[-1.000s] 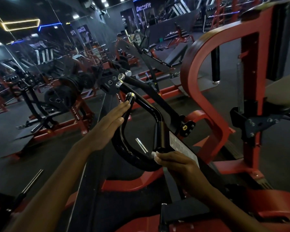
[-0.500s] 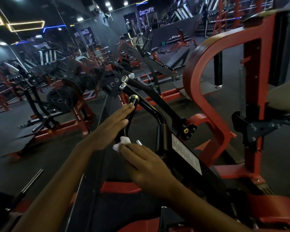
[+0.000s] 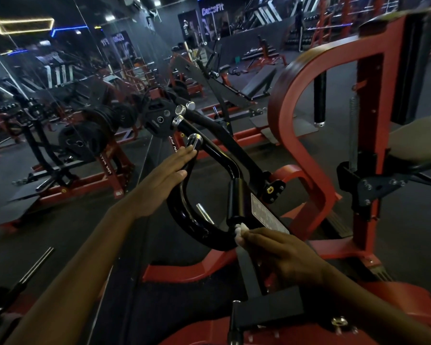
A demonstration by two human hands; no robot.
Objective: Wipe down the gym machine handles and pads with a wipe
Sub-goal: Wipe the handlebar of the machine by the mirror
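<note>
A glossy black looped handle [image 3: 184,215] with chrome end caps rises from the machine's black arm in the middle of the view. My left hand [image 3: 164,180] lies flat against the upper left part of the loop, fingers straight, just below a chrome cap [image 3: 194,141]. My right hand [image 3: 279,252] pinches a small crumpled white wipe [image 3: 240,231] and holds it against the lower right bend of the loop, beside the black foam grip [image 3: 235,197]. A grey pad [image 3: 418,138] sits on the right.
The machine's red curved frame [image 3: 299,135] and red upright [image 3: 381,120] stand to the right. A white label [image 3: 266,214] is on the black arm. Weight plates [image 3: 85,140] and a mirror wall fill the left; more machines stand behind.
My right hand with the wipe has slid from the loop's left side, near my left hand, down and right to the lower right bend. My left hand stays flat on the loop.
</note>
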